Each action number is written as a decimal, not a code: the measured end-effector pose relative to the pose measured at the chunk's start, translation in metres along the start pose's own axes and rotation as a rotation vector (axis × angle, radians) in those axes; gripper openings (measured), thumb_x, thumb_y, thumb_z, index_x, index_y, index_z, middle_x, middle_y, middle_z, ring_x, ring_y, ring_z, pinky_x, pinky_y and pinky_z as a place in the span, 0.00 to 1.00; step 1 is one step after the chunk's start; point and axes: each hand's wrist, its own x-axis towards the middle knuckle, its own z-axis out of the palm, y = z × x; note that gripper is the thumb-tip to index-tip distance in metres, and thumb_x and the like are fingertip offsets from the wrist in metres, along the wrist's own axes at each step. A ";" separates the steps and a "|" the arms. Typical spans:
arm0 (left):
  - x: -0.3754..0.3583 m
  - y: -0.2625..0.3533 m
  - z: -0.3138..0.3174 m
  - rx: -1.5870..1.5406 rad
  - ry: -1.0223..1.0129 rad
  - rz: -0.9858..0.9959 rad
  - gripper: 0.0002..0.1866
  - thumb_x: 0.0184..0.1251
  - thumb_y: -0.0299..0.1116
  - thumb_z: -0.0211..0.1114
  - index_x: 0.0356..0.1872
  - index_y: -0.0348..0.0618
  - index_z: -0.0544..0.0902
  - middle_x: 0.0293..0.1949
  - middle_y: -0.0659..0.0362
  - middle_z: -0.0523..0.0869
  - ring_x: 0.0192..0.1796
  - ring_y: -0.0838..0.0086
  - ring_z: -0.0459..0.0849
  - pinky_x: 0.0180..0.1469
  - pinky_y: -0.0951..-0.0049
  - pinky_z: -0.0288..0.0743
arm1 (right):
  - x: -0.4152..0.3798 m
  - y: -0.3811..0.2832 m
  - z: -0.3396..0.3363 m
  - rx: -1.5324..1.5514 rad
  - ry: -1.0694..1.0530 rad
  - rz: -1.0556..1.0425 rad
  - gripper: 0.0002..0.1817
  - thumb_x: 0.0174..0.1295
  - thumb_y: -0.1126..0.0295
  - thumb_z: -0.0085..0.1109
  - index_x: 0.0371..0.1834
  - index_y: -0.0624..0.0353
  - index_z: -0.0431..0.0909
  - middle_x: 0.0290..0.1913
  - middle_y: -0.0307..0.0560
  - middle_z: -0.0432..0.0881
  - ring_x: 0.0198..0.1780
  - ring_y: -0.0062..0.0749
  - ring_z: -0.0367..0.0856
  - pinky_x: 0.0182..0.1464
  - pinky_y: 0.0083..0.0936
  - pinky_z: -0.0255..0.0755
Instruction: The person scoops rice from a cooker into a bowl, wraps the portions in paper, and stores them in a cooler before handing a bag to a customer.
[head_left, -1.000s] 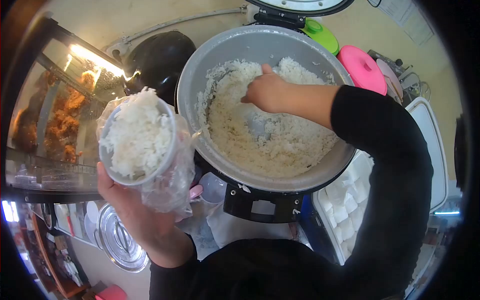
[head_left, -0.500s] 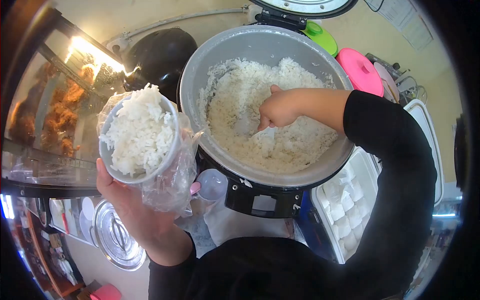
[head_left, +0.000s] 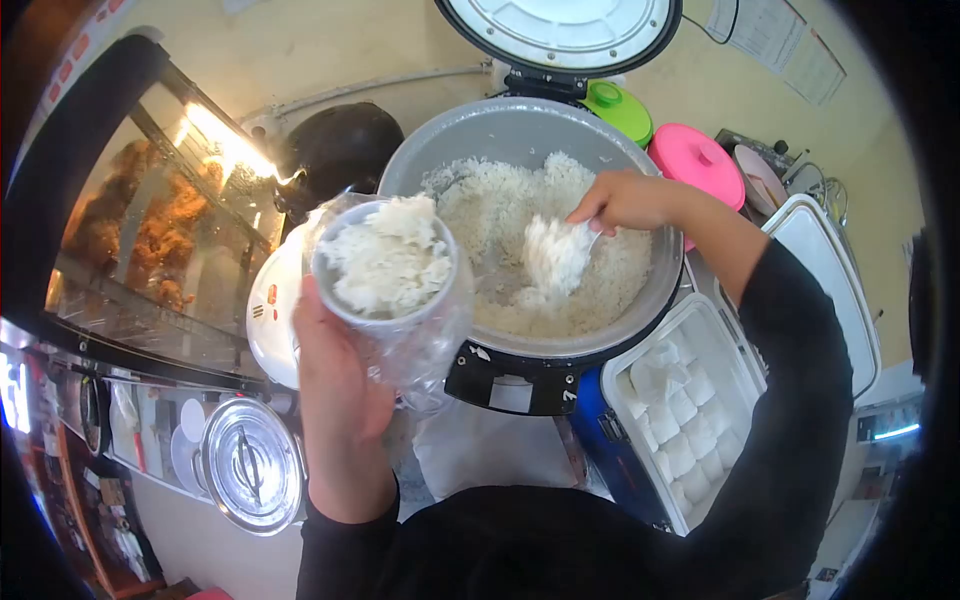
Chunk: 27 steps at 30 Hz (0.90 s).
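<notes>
My left hand is wrapped round a small white bowl heaped with cooked rice. A clear plastic bag hangs about the bowl's side and under it. Over the large rice cooker, my right hand grips a rice paddle, mostly hidden by the fingers and the rice. A clump of rice sits on the paddle, above the loose rice in the pot. The bowl is at the cooker's left rim, in front of it from my view.
The cooker's raised lid stands behind. At left is a lit glass case with browned food. A pink lid and a green lid lie behind right. An open cooler box holds several white packets. A metal lid is lower left.
My right hand has risen from the rice toward the right, lifting a paddleful. The bowl in my left hand has moved right, closer to the pot. The camera view has shifted somewhat.
</notes>
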 end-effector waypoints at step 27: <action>0.002 -0.063 0.061 0.275 -0.228 0.109 0.23 0.78 0.47 0.39 0.67 0.48 0.59 0.62 0.52 0.70 0.65 0.61 0.72 0.64 0.57 0.72 | -0.149 -0.098 0.075 -0.256 0.612 -0.403 0.39 0.48 0.83 0.57 0.70 0.51 0.69 0.39 0.50 0.74 0.35 0.46 0.80 0.39 0.36 0.76</action>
